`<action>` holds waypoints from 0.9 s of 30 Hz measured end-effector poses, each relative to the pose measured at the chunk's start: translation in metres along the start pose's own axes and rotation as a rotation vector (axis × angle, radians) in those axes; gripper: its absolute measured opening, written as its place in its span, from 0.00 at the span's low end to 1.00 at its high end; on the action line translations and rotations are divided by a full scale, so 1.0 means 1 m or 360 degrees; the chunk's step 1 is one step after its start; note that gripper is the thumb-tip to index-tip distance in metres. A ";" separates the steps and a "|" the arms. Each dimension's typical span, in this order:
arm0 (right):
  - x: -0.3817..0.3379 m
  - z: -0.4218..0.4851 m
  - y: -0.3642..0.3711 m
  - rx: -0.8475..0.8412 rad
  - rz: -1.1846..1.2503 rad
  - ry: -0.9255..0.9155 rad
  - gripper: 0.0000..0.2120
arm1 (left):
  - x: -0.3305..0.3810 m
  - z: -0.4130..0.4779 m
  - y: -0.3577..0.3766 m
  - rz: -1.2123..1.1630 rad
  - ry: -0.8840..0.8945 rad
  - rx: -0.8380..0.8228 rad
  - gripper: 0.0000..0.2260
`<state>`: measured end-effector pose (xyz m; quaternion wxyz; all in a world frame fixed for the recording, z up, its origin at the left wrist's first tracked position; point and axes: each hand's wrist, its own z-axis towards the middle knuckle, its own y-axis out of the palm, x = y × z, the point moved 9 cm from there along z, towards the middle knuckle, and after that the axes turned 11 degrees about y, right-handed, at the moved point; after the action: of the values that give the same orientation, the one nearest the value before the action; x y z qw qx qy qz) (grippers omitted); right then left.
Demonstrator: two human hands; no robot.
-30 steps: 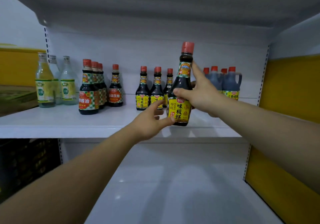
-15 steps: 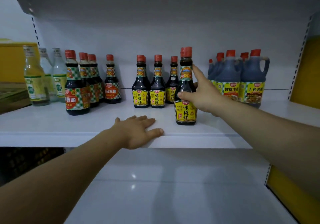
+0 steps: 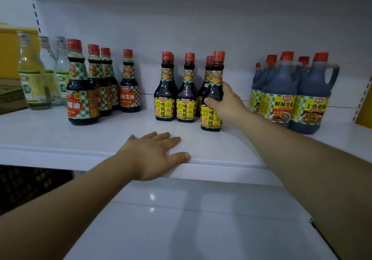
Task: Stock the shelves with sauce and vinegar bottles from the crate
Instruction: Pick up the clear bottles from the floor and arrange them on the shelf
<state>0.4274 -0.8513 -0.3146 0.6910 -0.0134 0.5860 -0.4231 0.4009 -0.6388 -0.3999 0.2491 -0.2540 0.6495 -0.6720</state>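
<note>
A dark sauce bottle [image 3: 213,90] with a red cap and yellow label stands upright on the white shelf [image 3: 221,151], at the right end of a group of matching yellow-label bottles [image 3: 185,90]. My right hand [image 3: 227,103] is wrapped around its middle from the right. My left hand [image 3: 155,155] lies flat, palm down, on the shelf's front edge with fingers spread and nothing in it. The crate is not clearly in view.
Left on the shelf stand green-checked sauce bottles [image 3: 82,86] and clear vinegar bottles [image 3: 33,74]. Large handled jugs [image 3: 312,96] fill the right end. A lower white shelf [image 3: 181,229] lies below. Yellow panels flank both sides.
My right hand lowered the bottle onto the shelf beside the matching group and pushed it back a little. My left hand let go of it and settled flat on the shelf edge.
</note>
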 end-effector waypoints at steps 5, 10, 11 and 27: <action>0.007 0.019 0.009 -0.0033 0.0051 0.0025 0.28 | 0.001 0.000 -0.001 0.0009 0.0017 0.0026 0.40; 0.010 0.035 0.021 -0.0053 0.0087 0.0042 0.26 | -0.001 0.003 0.001 0.0034 0.0024 0.0034 0.39; 0.011 0.038 0.023 -0.0053 0.0088 0.0047 0.26 | -0.001 0.003 0.002 0.0033 0.0025 0.0033 0.40; 0.023 0.055 0.033 0.0217 -0.0211 0.0221 0.57 | 0.001 -0.001 -0.002 -0.0021 0.0014 0.0059 0.41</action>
<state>0.4905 -0.8705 -0.3324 0.6186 0.0243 0.6001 -0.5067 0.3995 -0.6391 -0.3981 0.2465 -0.2506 0.6363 -0.6867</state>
